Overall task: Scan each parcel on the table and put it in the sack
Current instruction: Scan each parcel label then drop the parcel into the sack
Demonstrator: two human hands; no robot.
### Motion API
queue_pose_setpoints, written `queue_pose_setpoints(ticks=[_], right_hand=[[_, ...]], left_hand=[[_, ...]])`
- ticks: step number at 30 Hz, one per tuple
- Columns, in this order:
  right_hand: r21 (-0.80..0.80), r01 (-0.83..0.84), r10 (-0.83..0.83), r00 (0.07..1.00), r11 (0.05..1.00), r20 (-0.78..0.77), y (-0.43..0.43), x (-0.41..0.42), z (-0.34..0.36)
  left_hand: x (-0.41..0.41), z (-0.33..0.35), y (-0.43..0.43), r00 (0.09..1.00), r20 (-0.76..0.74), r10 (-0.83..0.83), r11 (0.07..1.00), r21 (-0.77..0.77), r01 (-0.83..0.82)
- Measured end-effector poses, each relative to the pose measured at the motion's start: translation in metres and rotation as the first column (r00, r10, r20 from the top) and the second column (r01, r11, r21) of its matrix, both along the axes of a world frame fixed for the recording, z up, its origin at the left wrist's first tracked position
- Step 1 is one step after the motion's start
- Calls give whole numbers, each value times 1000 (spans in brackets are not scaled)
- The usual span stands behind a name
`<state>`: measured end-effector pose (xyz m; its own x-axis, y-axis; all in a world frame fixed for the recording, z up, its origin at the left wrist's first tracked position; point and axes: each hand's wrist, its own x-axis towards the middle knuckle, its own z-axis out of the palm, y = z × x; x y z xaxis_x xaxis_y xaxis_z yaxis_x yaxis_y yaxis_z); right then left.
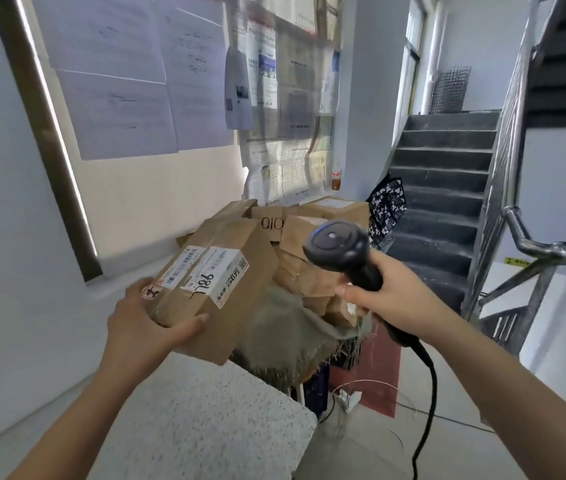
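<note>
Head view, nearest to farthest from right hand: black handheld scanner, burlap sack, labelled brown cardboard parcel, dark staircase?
1. Black handheld scanner: gripped in the right hand.
2. Grey-green burlap sack: just below-left.
3. Labelled brown cardboard parcel: left, held by the left hand.
4. Dark grey staircase: far behind, right.

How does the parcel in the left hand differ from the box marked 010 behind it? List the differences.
The held parcel is gripped by the left hand and tilted; the 010 box lies in the pile. The held parcel bears white printed labels; the 010 box shows black marker straight on cardboard. Both are brown cardboard.
</note>
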<state>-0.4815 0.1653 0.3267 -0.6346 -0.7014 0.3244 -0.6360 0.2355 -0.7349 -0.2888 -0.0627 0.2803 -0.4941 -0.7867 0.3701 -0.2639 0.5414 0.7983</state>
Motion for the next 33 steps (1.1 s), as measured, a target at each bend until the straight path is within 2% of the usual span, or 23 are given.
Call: queue_pose_setpoints(ticks=[6, 11, 15, 17, 21, 27, 33], right_hand=[[-47, -23, 19, 996, 999, -84, -25, -112, 33], [-25, -27, 23, 989, 999, -146, -32, -218, 63], [-40, -96, 91, 987, 995, -130, -39, -308, 83], [-37, -139, 133, 983, 990, -125, -42, -352, 92], [9, -227, 227, 965, 974, -136, -59, -429, 112], [59, -378, 383, 915, 924, -126, -125, -528, 126], [57, -496, 499, 862, 866, -84, -204, -592, 122]], left_hand=[[-113, 49, -26, 1000, -10, -11, 972, -234, 9], [-206, 83, -45, 999, -50, -7, 991, -132, 0], [-276, 99, -64, 994, -105, 15, 1000, -3, -15], [-309, 107, -70, 993, -103, 55, 998, -5, -56], [-362, 117, -76, 982, 40, 185, 967, -184, -175], [-435, 139, -109, 942, 155, 298, 936, -241, -256], [-504, 139, -173, 937, 204, 285, 949, -199, -245]])
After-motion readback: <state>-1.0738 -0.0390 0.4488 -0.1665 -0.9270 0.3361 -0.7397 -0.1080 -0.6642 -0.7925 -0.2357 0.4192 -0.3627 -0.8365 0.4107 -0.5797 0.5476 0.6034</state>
